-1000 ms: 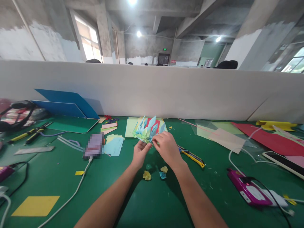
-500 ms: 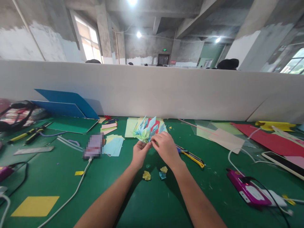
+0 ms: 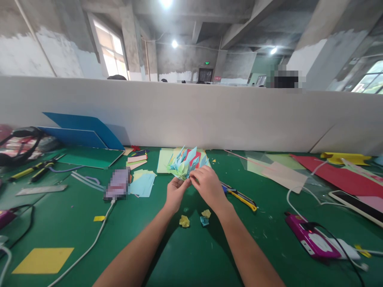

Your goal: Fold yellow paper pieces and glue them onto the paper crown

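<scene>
A pointed folded-paper flower [image 3: 180, 170] in light blue and pale green is up in front of me, over the far middle of the table. My left hand [image 3: 176, 194] grips it from below, thumb against its lower edge. Thumb and fingers of my right hand [image 3: 210, 186] pinch together at its lower right side; the exact spot is hidden behind the fingers. Nearer to me, between my forearms, lie a crumpled yellow paper [image 3: 184, 221], a blue one [image 3: 204, 221] and a second yellow one [image 3: 206, 214]. Right of my right hand rests a yellow-handled cutter knife [image 3: 243, 200].
Left of my hands are loose light-blue paper sheets [image 3: 143, 185] and a phone [image 3: 117, 183] on a white cable. Pliers [image 3: 44, 167] and blue boards [image 3: 80, 133] stand farther left. A purple power strip [image 3: 312, 237] and red sheet [image 3: 344, 171] lie right. A white partition [image 3: 191, 115] closes the back.
Hardly anything differs. Both hands keep their hold on the paper flower in nearly the same place, and the whole view has shifted very slightly.
</scene>
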Demonstrator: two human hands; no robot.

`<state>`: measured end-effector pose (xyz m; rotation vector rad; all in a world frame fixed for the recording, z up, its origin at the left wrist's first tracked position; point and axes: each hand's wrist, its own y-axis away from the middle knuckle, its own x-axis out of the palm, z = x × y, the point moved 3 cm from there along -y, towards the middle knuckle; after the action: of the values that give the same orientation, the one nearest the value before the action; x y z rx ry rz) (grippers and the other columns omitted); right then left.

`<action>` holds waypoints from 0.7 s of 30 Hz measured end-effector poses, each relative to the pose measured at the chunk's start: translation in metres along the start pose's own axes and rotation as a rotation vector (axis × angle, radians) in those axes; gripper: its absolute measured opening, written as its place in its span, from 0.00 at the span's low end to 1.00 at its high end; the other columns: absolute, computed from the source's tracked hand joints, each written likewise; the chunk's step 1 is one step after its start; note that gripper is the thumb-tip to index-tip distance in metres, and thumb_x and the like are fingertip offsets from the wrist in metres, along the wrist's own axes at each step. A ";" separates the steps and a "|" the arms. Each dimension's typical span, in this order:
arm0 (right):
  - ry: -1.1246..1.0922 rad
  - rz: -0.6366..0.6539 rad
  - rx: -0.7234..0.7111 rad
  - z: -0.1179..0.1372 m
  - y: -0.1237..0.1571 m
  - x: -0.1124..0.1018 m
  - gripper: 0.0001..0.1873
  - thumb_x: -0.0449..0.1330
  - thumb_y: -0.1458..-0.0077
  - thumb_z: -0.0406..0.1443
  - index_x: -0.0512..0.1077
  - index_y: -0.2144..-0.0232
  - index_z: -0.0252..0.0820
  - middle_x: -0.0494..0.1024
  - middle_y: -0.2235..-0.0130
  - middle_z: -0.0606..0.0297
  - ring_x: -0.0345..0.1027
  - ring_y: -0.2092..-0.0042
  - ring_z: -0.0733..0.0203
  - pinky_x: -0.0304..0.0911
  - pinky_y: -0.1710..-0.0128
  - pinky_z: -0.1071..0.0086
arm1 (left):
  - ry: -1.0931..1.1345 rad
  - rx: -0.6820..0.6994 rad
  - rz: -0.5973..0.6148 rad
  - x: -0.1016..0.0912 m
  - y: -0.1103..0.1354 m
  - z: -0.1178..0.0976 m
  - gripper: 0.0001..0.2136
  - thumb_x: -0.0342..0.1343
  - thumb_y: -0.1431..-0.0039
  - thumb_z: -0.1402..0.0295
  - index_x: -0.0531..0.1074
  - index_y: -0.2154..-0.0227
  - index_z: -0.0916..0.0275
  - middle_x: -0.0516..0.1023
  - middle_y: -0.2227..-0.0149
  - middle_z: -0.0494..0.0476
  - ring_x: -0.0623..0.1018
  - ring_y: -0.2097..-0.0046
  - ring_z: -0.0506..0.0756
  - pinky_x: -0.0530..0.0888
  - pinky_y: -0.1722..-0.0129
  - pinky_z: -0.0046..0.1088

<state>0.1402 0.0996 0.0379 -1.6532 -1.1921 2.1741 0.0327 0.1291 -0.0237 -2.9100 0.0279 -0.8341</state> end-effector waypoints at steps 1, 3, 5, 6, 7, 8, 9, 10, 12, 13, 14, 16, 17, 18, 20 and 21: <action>-0.001 0.000 -0.001 0.000 0.000 0.000 0.09 0.56 0.44 0.27 0.72 0.74 0.41 0.76 0.73 0.62 0.65 0.67 0.56 0.58 0.66 0.66 | 0.000 0.001 0.000 0.000 0.000 0.001 0.18 0.73 0.73 0.62 0.70 0.81 0.65 0.69 0.85 0.43 0.71 0.78 0.46 0.71 0.71 0.23; -0.005 0.000 -0.002 0.000 0.000 0.001 0.09 0.56 0.44 0.27 0.72 0.74 0.41 0.76 0.73 0.62 0.65 0.67 0.56 0.59 0.66 0.66 | 0.001 0.004 -0.002 -0.001 -0.001 0.002 0.18 0.73 0.72 0.62 0.71 0.81 0.64 0.69 0.85 0.43 0.71 0.78 0.46 0.72 0.71 0.24; -0.008 0.000 -0.003 0.000 0.000 0.001 0.09 0.55 0.44 0.27 0.72 0.74 0.41 0.76 0.73 0.62 0.65 0.67 0.56 0.59 0.66 0.66 | 0.002 0.006 -0.001 -0.002 -0.001 0.003 0.18 0.73 0.72 0.62 0.71 0.81 0.64 0.69 0.85 0.43 0.72 0.78 0.47 0.72 0.71 0.24; -0.010 -0.001 -0.003 0.000 0.000 0.001 0.09 0.55 0.44 0.27 0.71 0.74 0.41 0.76 0.73 0.62 0.65 0.67 0.56 0.59 0.66 0.66 | 0.003 0.006 0.000 -0.002 -0.002 0.003 0.18 0.73 0.72 0.62 0.71 0.81 0.64 0.69 0.85 0.43 0.72 0.78 0.47 0.72 0.71 0.25; -0.011 -0.002 -0.004 0.001 0.000 0.001 0.09 0.56 0.44 0.27 0.71 0.74 0.41 0.76 0.73 0.62 0.65 0.67 0.56 0.59 0.66 0.66 | 0.003 0.007 -0.001 -0.002 -0.002 0.002 0.18 0.73 0.72 0.62 0.71 0.81 0.64 0.69 0.85 0.43 0.72 0.78 0.47 0.72 0.71 0.25; -0.013 -0.002 -0.003 0.001 0.000 0.001 0.09 0.56 0.44 0.27 0.71 0.74 0.41 0.76 0.73 0.62 0.65 0.67 0.56 0.59 0.65 0.66 | 0.003 0.007 -0.001 -0.001 -0.002 0.002 0.18 0.73 0.73 0.62 0.71 0.81 0.65 0.69 0.85 0.43 0.72 0.79 0.47 0.72 0.71 0.24; -0.015 -0.003 -0.003 0.001 0.000 0.000 0.09 0.56 0.44 0.27 0.71 0.73 0.41 0.76 0.73 0.62 0.65 0.67 0.56 0.59 0.65 0.66 | 0.003 0.007 -0.001 -0.001 -0.001 0.001 0.18 0.73 0.73 0.62 0.71 0.82 0.65 0.69 0.85 0.43 0.71 0.79 0.47 0.72 0.71 0.24; -0.017 -0.004 -0.004 0.000 0.000 0.000 0.09 0.56 0.44 0.27 0.71 0.73 0.41 0.76 0.73 0.62 0.65 0.67 0.56 0.59 0.65 0.66 | 0.004 0.007 -0.002 -0.001 -0.001 0.000 0.18 0.73 0.73 0.62 0.70 0.82 0.64 0.69 0.86 0.43 0.71 0.79 0.47 0.72 0.72 0.24; -0.021 -0.004 -0.005 0.000 0.000 0.000 0.09 0.56 0.44 0.27 0.71 0.73 0.41 0.76 0.73 0.62 0.65 0.67 0.56 0.59 0.65 0.66 | 0.005 0.007 -0.003 0.000 0.000 -0.001 0.18 0.73 0.74 0.62 0.70 0.82 0.64 0.69 0.86 0.43 0.72 0.79 0.47 0.73 0.72 0.25; -0.023 -0.004 -0.005 0.000 0.000 0.000 0.09 0.55 0.44 0.27 0.71 0.73 0.42 0.76 0.73 0.62 0.65 0.67 0.56 0.59 0.65 0.66 | 0.005 0.006 -0.004 0.000 0.000 -0.002 0.18 0.73 0.74 0.62 0.70 0.82 0.64 0.69 0.86 0.43 0.72 0.79 0.47 0.73 0.72 0.25; -0.025 -0.004 -0.005 0.000 0.001 0.000 0.09 0.55 0.44 0.27 0.71 0.73 0.42 0.76 0.73 0.63 0.65 0.67 0.56 0.59 0.66 0.66 | 0.005 0.006 -0.005 0.001 0.000 -0.003 0.18 0.73 0.74 0.62 0.70 0.82 0.64 0.70 0.86 0.43 0.73 0.79 0.48 0.73 0.72 0.25; -0.027 -0.005 -0.004 0.000 0.001 0.000 0.10 0.55 0.44 0.27 0.71 0.74 0.42 0.76 0.73 0.63 0.64 0.67 0.56 0.59 0.66 0.66 | 0.005 0.004 -0.005 0.001 0.001 -0.003 0.18 0.73 0.74 0.62 0.71 0.82 0.64 0.70 0.85 0.44 0.73 0.78 0.48 0.73 0.71 0.26; -0.028 -0.006 -0.003 0.000 0.001 0.000 0.10 0.55 0.44 0.27 0.71 0.74 0.42 0.76 0.73 0.63 0.64 0.67 0.56 0.59 0.66 0.66 | 0.005 0.004 -0.004 0.001 0.001 -0.003 0.18 0.73 0.74 0.62 0.71 0.82 0.64 0.70 0.85 0.44 0.74 0.78 0.48 0.73 0.71 0.26; -0.029 -0.007 -0.001 0.000 0.001 0.000 0.10 0.55 0.44 0.27 0.71 0.73 0.42 0.76 0.73 0.63 0.64 0.67 0.56 0.59 0.65 0.66 | 0.007 0.004 -0.002 0.001 0.001 -0.003 0.18 0.73 0.73 0.62 0.71 0.81 0.64 0.71 0.85 0.45 0.74 0.78 0.49 0.74 0.70 0.26; -0.031 -0.010 0.000 0.001 0.001 0.000 0.09 0.54 0.43 0.27 0.71 0.72 0.42 0.76 0.72 0.63 0.64 0.67 0.56 0.59 0.65 0.66 | 0.010 0.003 0.001 0.001 0.000 -0.003 0.18 0.73 0.73 0.62 0.72 0.80 0.65 0.72 0.84 0.45 0.75 0.77 0.49 0.74 0.69 0.27; -0.032 -0.012 -0.001 0.001 0.001 -0.001 0.09 0.54 0.43 0.27 0.72 0.72 0.42 0.76 0.72 0.63 0.64 0.67 0.56 0.59 0.65 0.66 | 0.011 0.003 0.001 0.001 0.000 -0.003 0.18 0.73 0.73 0.62 0.72 0.80 0.65 0.72 0.84 0.45 0.75 0.77 0.50 0.74 0.69 0.28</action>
<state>0.1400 0.0983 0.0377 -1.6140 -1.2080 2.2011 0.0320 0.1283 -0.0211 -2.9020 0.0288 -0.8496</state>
